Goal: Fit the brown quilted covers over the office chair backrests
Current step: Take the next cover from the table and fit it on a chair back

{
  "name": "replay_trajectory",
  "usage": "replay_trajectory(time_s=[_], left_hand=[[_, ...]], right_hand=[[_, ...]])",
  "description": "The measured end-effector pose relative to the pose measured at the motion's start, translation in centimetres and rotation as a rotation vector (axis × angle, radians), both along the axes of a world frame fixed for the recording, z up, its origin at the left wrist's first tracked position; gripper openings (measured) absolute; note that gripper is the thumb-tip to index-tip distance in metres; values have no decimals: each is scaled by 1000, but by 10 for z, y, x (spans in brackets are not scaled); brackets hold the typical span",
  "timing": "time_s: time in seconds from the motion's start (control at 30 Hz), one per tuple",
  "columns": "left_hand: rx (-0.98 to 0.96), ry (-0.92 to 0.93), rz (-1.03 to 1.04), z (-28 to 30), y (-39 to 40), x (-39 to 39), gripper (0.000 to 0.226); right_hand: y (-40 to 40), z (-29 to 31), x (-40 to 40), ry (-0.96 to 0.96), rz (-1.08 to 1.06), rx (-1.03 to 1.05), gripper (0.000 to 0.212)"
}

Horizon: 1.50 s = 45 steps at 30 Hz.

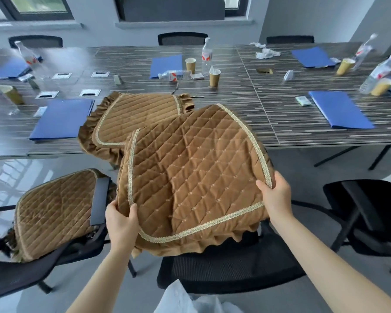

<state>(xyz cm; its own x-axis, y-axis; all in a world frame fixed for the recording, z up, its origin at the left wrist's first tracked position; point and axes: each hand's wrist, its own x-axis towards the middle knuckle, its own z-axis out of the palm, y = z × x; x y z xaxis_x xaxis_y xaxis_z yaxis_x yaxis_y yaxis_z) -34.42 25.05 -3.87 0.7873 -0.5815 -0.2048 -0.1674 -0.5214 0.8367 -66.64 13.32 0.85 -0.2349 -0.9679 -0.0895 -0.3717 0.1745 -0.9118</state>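
Observation:
I hold a brown quilted cover [190,172] with gold braid and a ruffled edge, spread out above a black mesh office chair [230,265] right in front of me. My left hand [121,224] grips its near left edge. My right hand [274,195] grips its near right corner. Another brown quilted cover [133,116] lies on the table edge behind it, partly hidden by the held one. On the chair to my left [14,276], a third brown cover [52,211] sits fitted over it.
A long striped conference table [280,123] carries blue folders [62,118], paper cups [214,77], water bottles [207,56] and crumpled tissue. A black chair [370,213] stands at my right. More chairs line the far side, under windows.

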Motion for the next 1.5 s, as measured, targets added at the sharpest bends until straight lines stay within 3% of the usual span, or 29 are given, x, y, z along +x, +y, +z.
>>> replay_trajectory(time_s=[0.17, 0.27, 0.4, 0.5, 0.57, 0.63, 0.7, 0.8, 0.97, 1.13, 1.23, 1.37, 1.5], left_hand=[[169, 27, -139, 2, 5, 3, 62], [293, 24, -272, 9, 2, -5, 49], [140, -72, -365, 37, -19, -22, 49], [-130, -333, -485, 65, -37, -35, 63], [-272, -646, -576, 80, -45, -40, 72], [-321, -889, -690, 91, -53, -42, 75], [-285, -952, -863, 99, -58, -44, 79], [-125, -776, -1020, 104, -55, -54, 68], [-21, -584, -886, 101, -56, -67, 22], [-29, -484, -755, 89, -59, -53, 12], [-50, -321, -729, 86, -64, -32, 21], [-174, 17, -726, 95, -66, -10, 22], [-331, 212, -709, 119, -65, -2, 22]], right_hand=[[12, 30, 1, 26, 59, -174, 17], [15, 52, 1, 54, 123, -239, 21], [12, 71, 8, 110, 234, -239, 29], [13, 73, 22, 284, 302, -308, 31], [17, 72, 30, 471, 346, -389, 28], [20, 75, 38, 587, 388, -486, 29], [22, 81, 42, 624, 441, -579, 33], [20, 94, 45, 668, 487, -690, 37], [10, 101, 46, 783, 604, -798, 44], [6, 86, 37, 683, 523, -762, 42], [4, 65, 24, 606, 457, -600, 45], [-4, 28, 9, 544, 405, -155, 49], [-19, 13, -1, 283, 197, 233, 52]])
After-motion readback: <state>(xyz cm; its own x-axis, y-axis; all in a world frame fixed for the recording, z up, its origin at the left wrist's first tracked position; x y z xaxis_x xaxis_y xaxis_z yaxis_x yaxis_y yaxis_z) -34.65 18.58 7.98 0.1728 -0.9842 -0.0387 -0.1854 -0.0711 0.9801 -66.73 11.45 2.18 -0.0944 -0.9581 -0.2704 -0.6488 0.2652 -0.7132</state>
